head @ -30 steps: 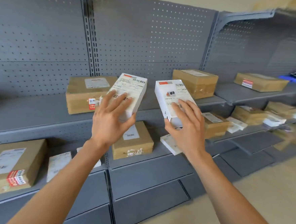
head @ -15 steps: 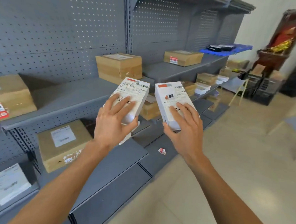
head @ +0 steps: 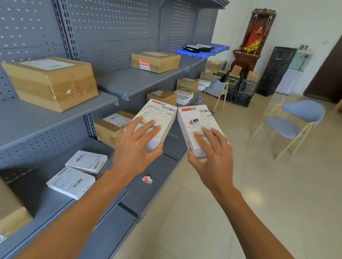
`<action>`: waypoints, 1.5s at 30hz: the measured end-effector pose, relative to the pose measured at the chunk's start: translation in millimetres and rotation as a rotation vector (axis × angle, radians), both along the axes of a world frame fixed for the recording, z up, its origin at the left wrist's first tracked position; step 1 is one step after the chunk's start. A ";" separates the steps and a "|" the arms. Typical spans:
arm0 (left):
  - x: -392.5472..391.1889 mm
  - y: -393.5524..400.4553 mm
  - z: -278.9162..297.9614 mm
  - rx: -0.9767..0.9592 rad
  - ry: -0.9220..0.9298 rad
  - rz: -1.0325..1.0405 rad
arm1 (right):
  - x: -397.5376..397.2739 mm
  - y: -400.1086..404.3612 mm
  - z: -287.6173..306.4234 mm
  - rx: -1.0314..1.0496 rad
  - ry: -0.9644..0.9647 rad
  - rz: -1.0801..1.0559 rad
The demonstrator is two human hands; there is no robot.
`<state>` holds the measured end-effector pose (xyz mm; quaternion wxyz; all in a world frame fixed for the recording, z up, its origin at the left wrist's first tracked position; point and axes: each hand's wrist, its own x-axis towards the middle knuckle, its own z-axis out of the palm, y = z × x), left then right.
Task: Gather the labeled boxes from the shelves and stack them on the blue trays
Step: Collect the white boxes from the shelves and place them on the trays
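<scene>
My left hand (head: 133,147) grips a white labeled box (head: 161,113) from above, held in the air in front of the grey shelves (head: 45,118). Beside it, my right hand (head: 211,154) grips a second white labeled box (head: 195,119) the same way; a narrow gap separates the two boxes. Far down the shelf run lies a blue tray (head: 204,49) with dark flat items on it. Brown labeled cartons (head: 50,82) (head: 155,61) sit on the upper shelf, and two white flat boxes (head: 80,169) lie on the lower shelf.
More cartons and white boxes (head: 168,94) fill the lower shelves further along. A small red-and-white scrap (head: 147,179) lies on the base shelf. To the right stand a blue chair (head: 294,121), black crates (head: 241,89), a wooden cabinet (head: 251,44) and tiled floor.
The view has swung to the right along the shelves, bringing the blue tray and the room's far end into sight. Both hands keep their boxes, held side by side as before.
</scene>
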<state>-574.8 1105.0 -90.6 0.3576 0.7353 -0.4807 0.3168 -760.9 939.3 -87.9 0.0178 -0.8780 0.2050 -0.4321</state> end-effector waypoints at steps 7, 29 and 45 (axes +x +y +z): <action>40.3 -86.6 -10.7 -0.024 -0.018 -0.126 | 23.0 -63.2 -4.5 -0.017 0.028 -0.122; 3.7 -369.1 -13.9 0.038 -0.071 -0.361 | -45.0 -308.6 -32.5 0.051 -0.072 -0.392; 5.6 -496.3 -24.4 0.096 0.008 -0.334 | -37.6 -439.8 -40.5 0.079 -0.030 -0.365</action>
